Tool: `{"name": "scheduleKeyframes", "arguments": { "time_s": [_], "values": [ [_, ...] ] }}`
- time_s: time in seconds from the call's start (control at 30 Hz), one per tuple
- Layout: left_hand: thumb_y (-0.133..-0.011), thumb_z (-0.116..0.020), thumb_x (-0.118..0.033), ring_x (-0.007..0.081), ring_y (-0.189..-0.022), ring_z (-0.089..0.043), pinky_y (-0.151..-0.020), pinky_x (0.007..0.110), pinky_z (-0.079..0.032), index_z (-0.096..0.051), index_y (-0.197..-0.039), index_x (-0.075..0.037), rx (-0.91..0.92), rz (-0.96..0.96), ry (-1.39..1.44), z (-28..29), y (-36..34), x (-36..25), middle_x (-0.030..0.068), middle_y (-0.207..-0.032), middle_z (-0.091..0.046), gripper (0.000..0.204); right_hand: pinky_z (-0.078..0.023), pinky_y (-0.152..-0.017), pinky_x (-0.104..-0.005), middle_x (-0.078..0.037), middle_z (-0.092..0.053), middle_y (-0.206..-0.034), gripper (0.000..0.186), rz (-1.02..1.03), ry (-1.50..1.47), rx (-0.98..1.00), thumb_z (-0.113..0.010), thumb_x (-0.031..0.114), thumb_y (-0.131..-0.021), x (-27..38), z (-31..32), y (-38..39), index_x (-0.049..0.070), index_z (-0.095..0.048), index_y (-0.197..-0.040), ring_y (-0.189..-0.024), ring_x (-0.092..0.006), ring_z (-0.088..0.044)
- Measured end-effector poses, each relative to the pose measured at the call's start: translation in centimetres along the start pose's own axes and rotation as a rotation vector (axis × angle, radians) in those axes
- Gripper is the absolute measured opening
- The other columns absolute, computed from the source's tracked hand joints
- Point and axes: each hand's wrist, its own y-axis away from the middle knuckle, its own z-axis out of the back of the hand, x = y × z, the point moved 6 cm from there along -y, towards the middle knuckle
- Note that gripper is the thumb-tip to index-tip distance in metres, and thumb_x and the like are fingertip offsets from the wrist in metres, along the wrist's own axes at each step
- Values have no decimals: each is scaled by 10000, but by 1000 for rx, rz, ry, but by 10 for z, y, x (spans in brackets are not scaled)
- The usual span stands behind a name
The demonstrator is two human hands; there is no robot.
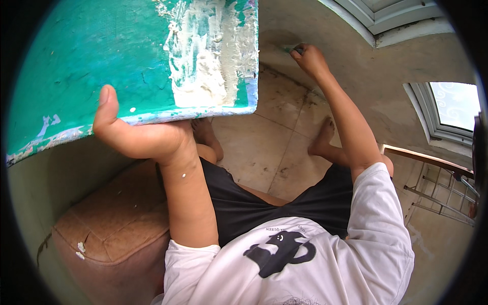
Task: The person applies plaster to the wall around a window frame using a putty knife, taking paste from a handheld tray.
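My left hand (140, 134) supports a green board (101, 56) from below, its thumb over the near edge and its other fingers hidden underneath. White putty (203, 71) is smeared thickly along the board's right side. Farther off to the right, my right hand (311, 60) is closed around a small tool with a dark handle (299, 50), held at the wall (340, 53). The tool's working end is too small to make out. A white fleck shows on my left forearm.
A brown padded seat (117, 223) with white spots stands at the lower left. Tiled floor (264, 147) lies between my bare feet. On the right are a white-framed window (452, 107) and a metal rack (442, 190). Another window frame (391, 18) juts in at the top right.
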Motion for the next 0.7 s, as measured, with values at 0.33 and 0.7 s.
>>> {"name": "scheduleKeyframes", "arguments": {
  "time_s": [0.33, 0.7],
  "values": [
    [-776, -590, -342, 287, -1098, -531, -966, 403, -412, -528, -1200, 15, -42, -67, -20, 12, -4, -3, 148, -1170, -540, 558, -540, -782, -410, -222, -712, -917, 450, 75, 22, -180, -705, 401, -860, 38, 101, 27, -8, -710, -1048, -874, -364, -692],
    [-807, -568, -325, 305, -1116, -537, -982, 412, -410, -523, -1223, 34, -20, 40, -18, 2, -3, 4, 157, -1201, -548, 551, -522, -841, -465, -227, -705, -935, 371, 89, -26, -44, -664, 361, -874, 38, -1, -5, 19, -720, -1006, -930, -399, -666]
  ]
}}
